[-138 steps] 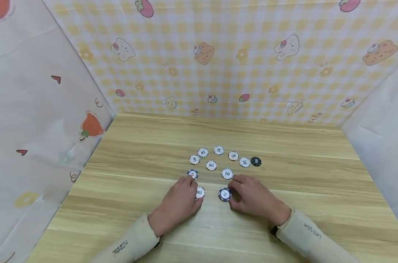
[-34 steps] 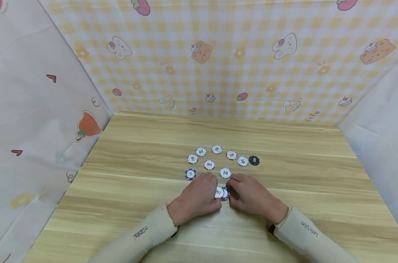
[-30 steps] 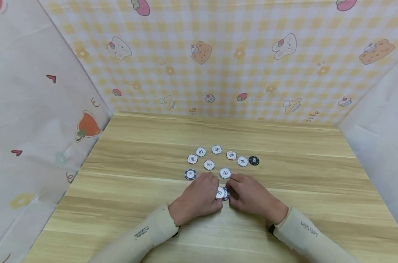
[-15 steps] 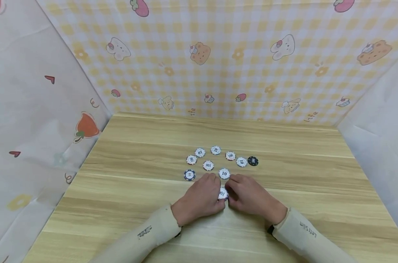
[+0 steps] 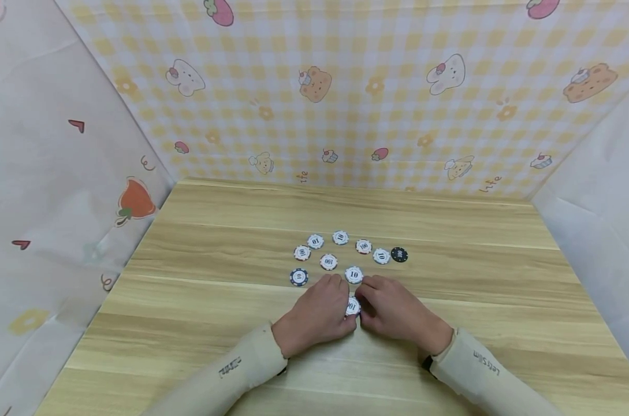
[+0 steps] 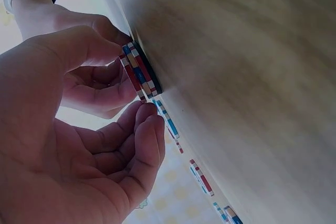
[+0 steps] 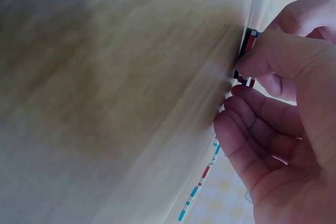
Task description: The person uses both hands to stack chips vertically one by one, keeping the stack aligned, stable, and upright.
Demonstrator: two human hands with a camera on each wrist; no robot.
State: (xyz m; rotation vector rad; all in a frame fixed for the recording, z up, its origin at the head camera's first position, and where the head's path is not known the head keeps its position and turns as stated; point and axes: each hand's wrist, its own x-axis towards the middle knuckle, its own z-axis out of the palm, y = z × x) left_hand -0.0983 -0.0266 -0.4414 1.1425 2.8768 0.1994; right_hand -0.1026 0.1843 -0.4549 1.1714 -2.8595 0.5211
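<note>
Between my two hands stands a short stack of poker chips (image 6: 143,72) with a white-faced 100 chip (image 5: 352,307) on top. From the side, the left wrist view shows red-and-white edges, a blue-and-tan one and a black chip at the bottom. My left hand (image 5: 319,310) pinches the top chip between thumb and fingers from the left. Opposite it, my right hand (image 5: 397,307) holds the stack's right side by thumb and fingers. Just beyond the fingertips lies a light-blue-edged 10 chip (image 5: 353,274).
Several single chips lie flat farther back on the wooden table (image 5: 231,242). A blue 10 chip (image 5: 299,277) is leftmost, and a black 100 chip (image 5: 399,255) is rightmost. Behind the table hangs a yellow checked cloth (image 5: 366,110).
My left hand has moved right with the 100 chip, bringing it over the blue 10 chip at my right hand. That blue chip's face is now covered. My right hand has stayed nearly still.
</note>
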